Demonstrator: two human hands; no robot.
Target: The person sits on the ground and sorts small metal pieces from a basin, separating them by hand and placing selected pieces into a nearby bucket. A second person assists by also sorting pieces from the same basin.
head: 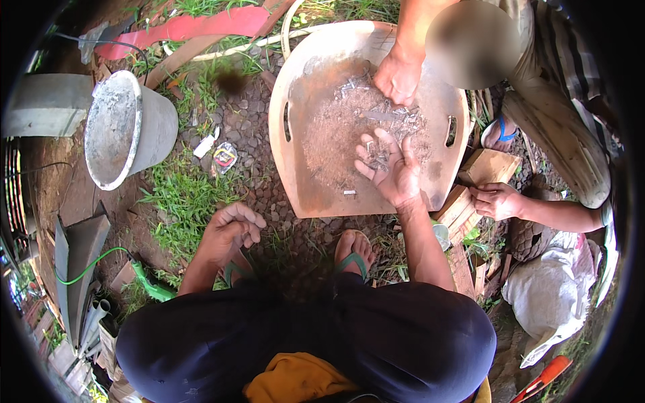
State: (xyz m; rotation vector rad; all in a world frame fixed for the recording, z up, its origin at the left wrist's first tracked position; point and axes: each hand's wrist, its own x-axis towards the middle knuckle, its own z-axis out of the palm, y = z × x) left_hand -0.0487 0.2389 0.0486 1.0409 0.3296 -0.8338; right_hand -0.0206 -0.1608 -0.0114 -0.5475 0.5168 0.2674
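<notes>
A wide plastic tray (322, 206) with two slotted handles lies on the ground, holding reddish dirt or sawdust mixed with metal nails or screws (347, 88). Over its near right part my right hand (395, 174) is held palm up, fingers loosely curled and spread, with several small metal pieces on the palm and fingers. My left hand (234, 226) hangs outside the tray's near left edge, fingers bent and apart, with nothing seen in it. A flat dark strip (380, 116) lies among the metal pieces. A small white piece (349, 192) rests near the tray's front.
Another person's hand (400, 75) reaches into the tray; their other hand (496, 201) is by wooden blocks (489, 166) on the right. A grey bucket (158, 128) lies tipped at left, above a green power tool (151, 284). A white sack (546, 287) sits at right.
</notes>
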